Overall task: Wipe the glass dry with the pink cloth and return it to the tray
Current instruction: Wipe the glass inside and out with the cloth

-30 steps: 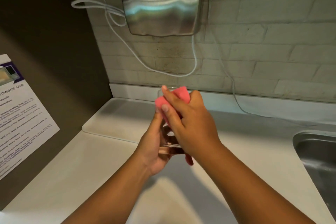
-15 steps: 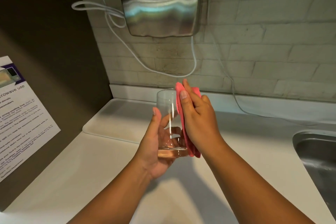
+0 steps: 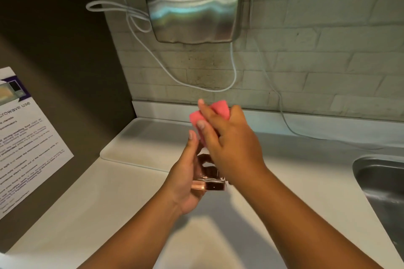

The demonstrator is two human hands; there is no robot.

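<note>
My left hand (image 3: 185, 172) grips a clear glass (image 3: 207, 182) upright from its left side, above the white counter. Only the thick base and part of the lower wall show. My right hand (image 3: 231, 146) presses the pink cloth (image 3: 218, 109) over the glass's rim and upper part, covering it. The cloth bulges out above my fingers. Behind my hands lies the white tray (image 3: 135, 144), flat against the back corner of the counter, with nothing seen on it.
A steel hand dryer (image 3: 194, 6) hangs on the brick wall above, its white cable (image 3: 234, 67) looping down. A steel sink (image 3: 380, 190) sits at the right edge. A printed notice (image 3: 26, 144) is stuck on the dark left wall.
Half a second ago the cloth was held flat against the glass's right side with the rim bare. Now my right hand has swung it over the top of the glass.
</note>
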